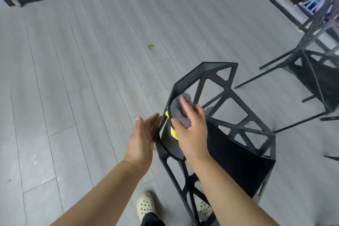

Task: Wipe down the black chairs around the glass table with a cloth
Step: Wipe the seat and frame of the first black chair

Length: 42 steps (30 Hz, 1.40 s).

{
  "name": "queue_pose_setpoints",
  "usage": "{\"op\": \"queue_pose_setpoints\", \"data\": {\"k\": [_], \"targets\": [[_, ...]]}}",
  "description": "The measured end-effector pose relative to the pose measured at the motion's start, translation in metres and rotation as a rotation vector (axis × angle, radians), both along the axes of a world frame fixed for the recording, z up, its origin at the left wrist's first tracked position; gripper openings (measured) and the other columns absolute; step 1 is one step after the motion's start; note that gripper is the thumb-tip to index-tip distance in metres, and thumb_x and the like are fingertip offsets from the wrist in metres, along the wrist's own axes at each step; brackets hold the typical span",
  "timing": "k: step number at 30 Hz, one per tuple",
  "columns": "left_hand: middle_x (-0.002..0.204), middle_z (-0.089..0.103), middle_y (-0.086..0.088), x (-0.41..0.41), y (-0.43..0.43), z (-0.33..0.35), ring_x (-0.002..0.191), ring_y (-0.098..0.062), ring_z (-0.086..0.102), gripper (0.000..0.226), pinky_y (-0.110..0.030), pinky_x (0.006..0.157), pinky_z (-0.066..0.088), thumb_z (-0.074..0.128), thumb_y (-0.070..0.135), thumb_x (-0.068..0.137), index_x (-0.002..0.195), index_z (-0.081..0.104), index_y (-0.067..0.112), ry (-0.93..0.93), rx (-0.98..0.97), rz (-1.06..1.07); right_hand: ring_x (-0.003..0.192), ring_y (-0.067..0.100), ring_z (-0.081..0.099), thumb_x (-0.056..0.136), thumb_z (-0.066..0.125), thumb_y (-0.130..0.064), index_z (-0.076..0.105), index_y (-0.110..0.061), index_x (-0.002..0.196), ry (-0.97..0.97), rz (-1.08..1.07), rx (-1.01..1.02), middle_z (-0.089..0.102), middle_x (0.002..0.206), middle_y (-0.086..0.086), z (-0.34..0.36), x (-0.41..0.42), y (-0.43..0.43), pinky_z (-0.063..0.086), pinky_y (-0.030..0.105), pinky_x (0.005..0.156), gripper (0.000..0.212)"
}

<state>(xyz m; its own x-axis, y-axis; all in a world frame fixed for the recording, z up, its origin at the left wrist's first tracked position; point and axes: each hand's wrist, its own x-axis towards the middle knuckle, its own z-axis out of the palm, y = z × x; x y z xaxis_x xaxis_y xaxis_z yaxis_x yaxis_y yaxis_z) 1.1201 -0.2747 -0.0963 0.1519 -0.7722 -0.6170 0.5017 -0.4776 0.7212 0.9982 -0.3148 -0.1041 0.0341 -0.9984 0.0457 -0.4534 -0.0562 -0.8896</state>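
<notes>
Right hand (192, 130) lies flat, fingers nearly straight, pressing the grey yellow-edged cloth (180, 113) onto the left rail of the near black angular lattice chair (238, 152). Open left hand (145, 137) braces that rail from outside. The rail runs near to far, so the stroke probably follows it.
</notes>
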Motion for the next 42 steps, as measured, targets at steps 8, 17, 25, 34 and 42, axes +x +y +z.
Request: {"op": "queue_pose_setpoints", "data": {"k": [8, 17, 25, 34, 42], "targets": [[0.126, 0.061, 0.005, 0.018, -0.006, -0.008, 0.118, -0.002, 0.053, 0.067, -0.026, 0.106, 0.031, 0.01, 0.055, 0.097, 0.137, 0.044, 0.014, 0.142, 0.039, -0.251, 0.126, 0.014, 0.04, 0.078, 0.069, -0.023, 0.053, -0.035, 0.13, 0.013, -0.061, 0.012, 0.036, 0.134, -0.009, 0.017, 0.031, -0.034, 0.039, 0.027, 0.101, 0.056], [0.111, 0.065, -0.002, 0.025, -0.016, -0.003, 0.096, -0.009, 0.063, 0.07, -0.027, 0.083, 0.039, 0.013, 0.059, 0.096, 0.144, 0.031, 0.01, 0.235, 0.105, -0.283, 0.097, 0.005, 0.05, 0.086, 0.059, -0.01, 0.053, -0.022, 0.107, 0.015, -0.047, 0.583, 0.038, 0.106, -0.017, -0.063, 0.025, 0.115, 0.037, 0.002, 0.076, 0.025], [0.115, 0.068, -0.005, 0.019, -0.029, 0.002, 0.104, -0.011, 0.064, 0.065, -0.018, 0.069, 0.054, 0.004, 0.045, 0.1, 0.125, 0.056, 0.015, 0.15, 0.084, -0.46, 0.106, -0.003, 0.051, 0.086, 0.063, -0.007, 0.055, -0.026, 0.122, -0.185, -0.258, 0.343, 0.046, 0.113, -0.012, -0.037, 0.022, 0.037, 0.045, 0.011, 0.089, 0.042], [0.09, 0.07, 0.009, -0.001, -0.069, 0.022, 0.098, -0.006, 0.061, 0.046, -0.026, 0.09, 0.042, 0.026, 0.043, 0.099, 0.109, 0.066, 0.022, -0.307, 0.188, -0.283, 0.11, 0.011, 0.054, 0.09, 0.057, -0.011, 0.054, -0.027, 0.126, 0.029, -0.088, 0.556, 0.043, 0.113, -0.011, -0.055, -0.004, 0.052, 0.04, 0.003, 0.077, 0.039], [0.095, 0.07, -0.003, -0.006, -0.13, 0.036, 0.094, -0.016, 0.064, 0.045, -0.027, 0.084, 0.047, 0.027, 0.036, 0.101, 0.107, 0.064, 0.011, -0.434, 0.056, -0.166, 0.101, 0.009, 0.061, 0.076, 0.07, -0.001, 0.053, -0.02, 0.113, -0.4, -0.221, 0.104, 0.061, 0.103, -0.016, 0.026, -0.008, -0.046, 0.055, 0.03, 0.083, 0.045]]}}
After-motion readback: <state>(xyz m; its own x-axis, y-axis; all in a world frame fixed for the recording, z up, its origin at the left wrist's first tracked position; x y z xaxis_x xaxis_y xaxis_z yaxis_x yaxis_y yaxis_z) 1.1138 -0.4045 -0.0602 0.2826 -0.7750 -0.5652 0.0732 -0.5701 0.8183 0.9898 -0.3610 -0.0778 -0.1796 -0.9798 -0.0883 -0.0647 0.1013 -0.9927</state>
